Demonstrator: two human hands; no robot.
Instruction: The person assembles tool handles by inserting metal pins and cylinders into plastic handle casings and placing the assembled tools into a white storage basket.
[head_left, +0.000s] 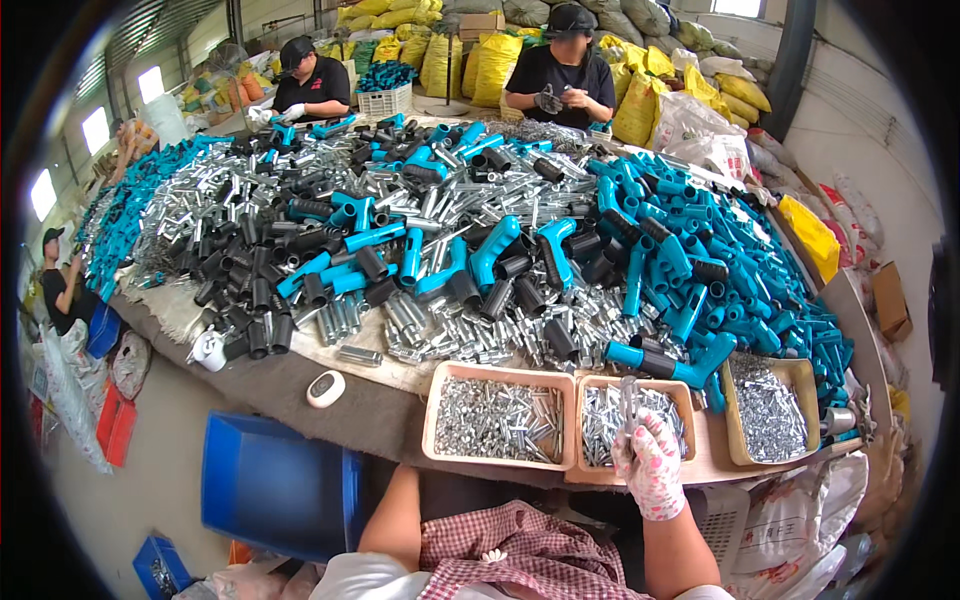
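My right hand point(652, 465), in a white glove with a pink flower pattern, pinches a slim silver metal piece point(629, 402). It is held upright above the middle tray point(688, 400), where small metal pins lie. My left forearm comes in from below, but the hand is out of sight at the table edge. Beside the middle tray stand a left tray point(432, 415) of small screws or pins and a right tray point(735, 440) of tiny metal parts. Just beyond them lies a teal pistol-shaped handle point(705, 362) with a black sleeve.
Teal handles point(690, 260), black sleeves point(250, 270) and silver metal parts point(440, 325) heap across the table. A small white device point(325, 388) lies at the front edge. Below is a blue bin point(270, 485). Two people work across the table; another stands far left.
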